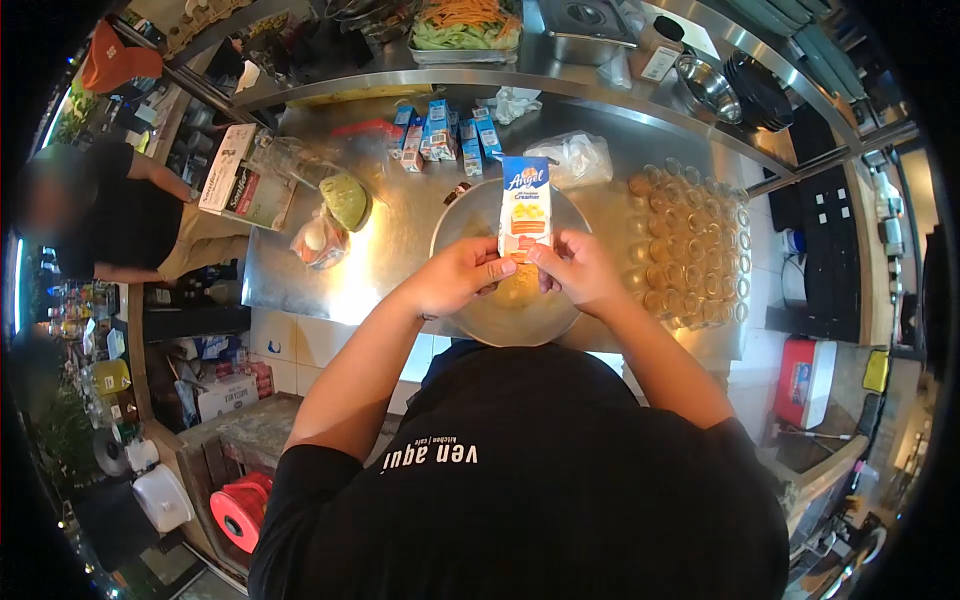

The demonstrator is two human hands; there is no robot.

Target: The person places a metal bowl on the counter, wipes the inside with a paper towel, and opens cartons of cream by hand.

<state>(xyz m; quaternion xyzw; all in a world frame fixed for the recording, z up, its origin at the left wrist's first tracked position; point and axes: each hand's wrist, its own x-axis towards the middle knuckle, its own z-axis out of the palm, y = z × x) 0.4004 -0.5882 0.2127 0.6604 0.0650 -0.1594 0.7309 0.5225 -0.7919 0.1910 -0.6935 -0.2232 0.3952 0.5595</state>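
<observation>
An Angel creamer carton (526,210), white with a blue top, is held upright between both hands over a large metal bowl (455,222). My left hand (462,276) grips its lower left side, with the thumb across the front. On the lower right side, my right hand (578,268) holds it with the thumb on the front too. Something yellowish lies in the bottom of the bowl, partly hidden by the hands. Several blue and white cartons (438,132) stand behind the bowl to the left.
Many glass jars (690,250) stand in rows on the right. Plastic bags (575,158) lie behind the bowl. A green cabbage-like item (344,202) and a bagged item (318,240) are on the left. A metal shelf (400,82) crosses above. Another person (130,210) stands far left.
</observation>
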